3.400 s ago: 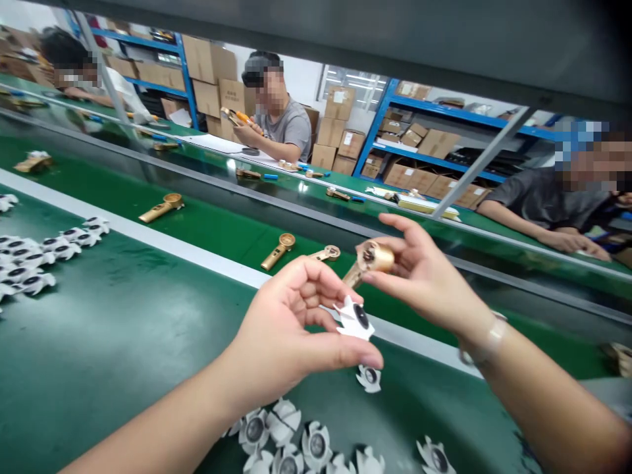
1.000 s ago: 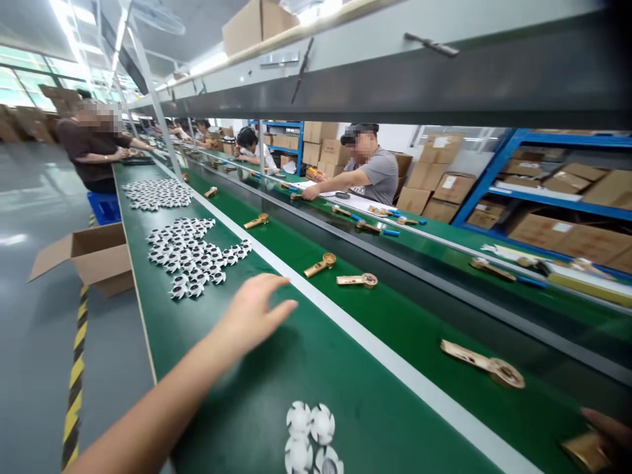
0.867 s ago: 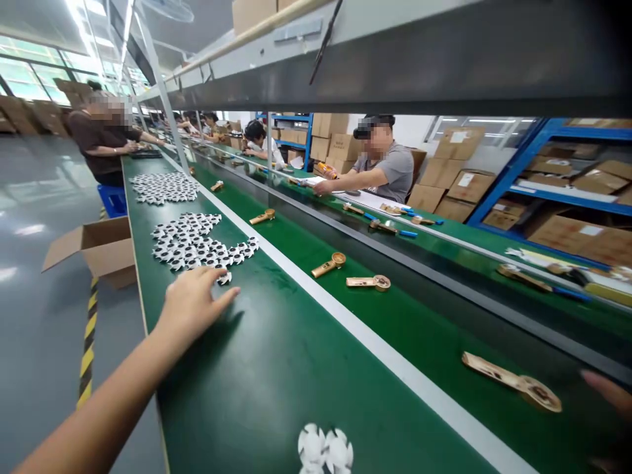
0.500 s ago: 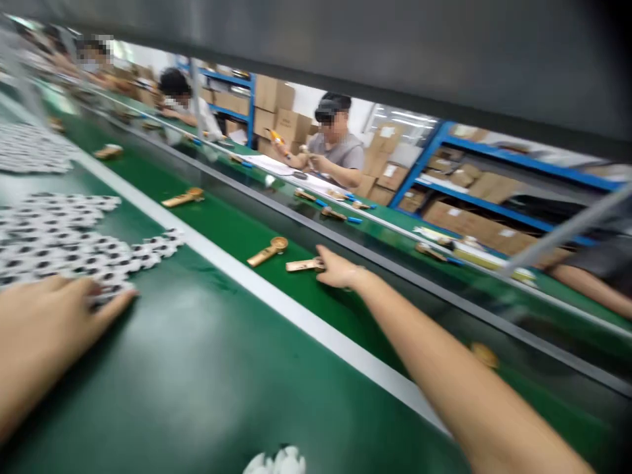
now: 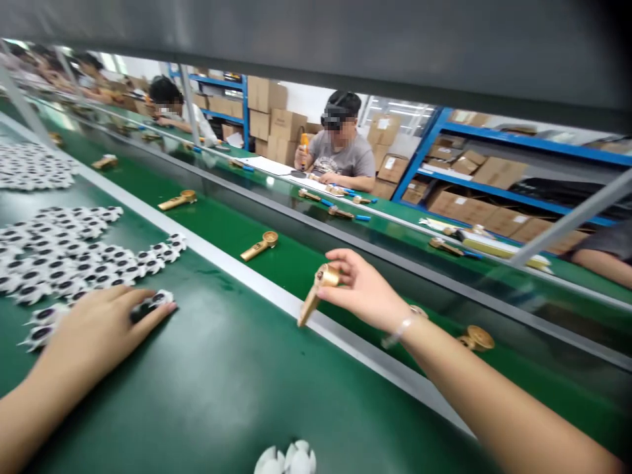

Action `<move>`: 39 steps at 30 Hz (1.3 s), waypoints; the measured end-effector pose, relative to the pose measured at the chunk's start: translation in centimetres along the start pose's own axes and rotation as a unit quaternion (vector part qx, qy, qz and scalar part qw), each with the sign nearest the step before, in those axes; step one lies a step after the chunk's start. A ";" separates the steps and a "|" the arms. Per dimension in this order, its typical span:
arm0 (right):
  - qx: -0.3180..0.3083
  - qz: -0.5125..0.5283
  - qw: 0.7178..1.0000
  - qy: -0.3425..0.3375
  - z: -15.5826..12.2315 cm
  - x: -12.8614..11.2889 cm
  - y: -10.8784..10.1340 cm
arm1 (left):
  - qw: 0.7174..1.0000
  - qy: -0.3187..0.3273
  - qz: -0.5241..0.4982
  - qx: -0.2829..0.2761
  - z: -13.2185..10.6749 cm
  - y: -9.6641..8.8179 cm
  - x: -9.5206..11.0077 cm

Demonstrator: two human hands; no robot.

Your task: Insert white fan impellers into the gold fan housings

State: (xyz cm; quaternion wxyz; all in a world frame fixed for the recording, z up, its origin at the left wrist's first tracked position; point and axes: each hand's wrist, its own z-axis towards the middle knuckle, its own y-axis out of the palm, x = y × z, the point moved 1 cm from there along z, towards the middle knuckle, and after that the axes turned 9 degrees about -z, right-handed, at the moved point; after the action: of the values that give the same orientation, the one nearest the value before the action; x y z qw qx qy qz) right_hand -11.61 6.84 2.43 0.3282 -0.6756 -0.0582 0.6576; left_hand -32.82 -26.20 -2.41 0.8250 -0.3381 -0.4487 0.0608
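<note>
Now the right hand (image 5: 363, 289) holds a gold shell (image 5: 309, 305) by its round head, the handle slanting down over the white strip (image 5: 237, 270). Keeping the fingers on the outer wall should leave the opening clear. The left hand (image 5: 96, 326) curls at a fan (image 5: 160, 299) near the other fans (image 5: 99, 270); whether it grips it, I cannot tell. Taking it by the hub would likely spare the blades. Half a second earlier, the right hand is down at the belt (image 5: 217, 230); now the shell is up.
</note>
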 end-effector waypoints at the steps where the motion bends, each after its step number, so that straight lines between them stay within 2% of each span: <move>1: -0.020 0.042 0.999 -0.004 -1.2 -0.5 -0.1 | 0.998 -0.019 0.061 -0.001 0.0 0.2 -0.2; 3: -0.053 0.105 0.993 -0.009 -3.4 -1.4 -0.1 | 0.990 -0.052 0.129 -0.021 -0.3 0.6 0.0; 5: -0.084 0.181 0.980 -0.002 -5.2 -2.0 0.3 | 0.991 -0.074 0.103 -0.045 -1.1 1.2 1.2; 7: -0.116 0.269 0.956 0.013 -6.4 -2.4 0.9 | 0.990 -0.105 0.005 -0.095 -2.6 2.0 3.7; 9: -0.139 0.335 0.932 0.025 -7.4 -2.5 1.5 | 0.962 -0.139 -0.158 -0.174 -4.4 3.0 7.2; 11: -0.146 0.350 0.925 0.030 -8.2 -2.7 1.9 | 0.933 -0.112 -0.256 -0.226 -5.7 3.8 11.0; 13: -0.151 0.347 0.925 0.036 -9.0 -3.1 1.9 | 0.920 -0.057 -0.298 -0.249 -6.3 4.2 14.2; 16: -0.162 0.331 0.928 0.049 -9.9 -3.8 1.7 | 0.908 0.012 -0.327 -0.263 -6.7 4.5 16.6; 20: -0.147 0.260 0.953 0.052 -10.5 -4.3 1.5 | 0.884 0.045 -0.403 -0.234 -7.3 5.7 16.7; 23: -0.122 0.181 0.975 0.039 -10.7 -4.1 1.6 | 0.864 0.006 -0.460 -0.202 -7.9 6.8 16.4; 27: -0.079 0.079 0.993 -0.024 -10.7 -4.0 1.6 | 0.863 -0.059 -0.472 -0.172 -7.9 7.3 16.4; 33: -0.030 -0.067 0.990 -0.124 -10.3 -3.7 1.4 | 0.862 -0.090 -0.472 -0.162 -8.0 7.4 16.3; 39: -0.028 -0.103 0.985 -0.137 -10.1 -3.1 1.5 | 0.860 -0.105 -0.471 -0.166 -8.3 7.6 16.1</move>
State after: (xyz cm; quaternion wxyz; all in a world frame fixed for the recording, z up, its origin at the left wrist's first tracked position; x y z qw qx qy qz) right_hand -3.14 0.37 3.53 0.3638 -0.5783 -0.1901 0.7051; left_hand -15.30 -18.07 1.19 0.6349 -0.2097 -0.6419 -0.3754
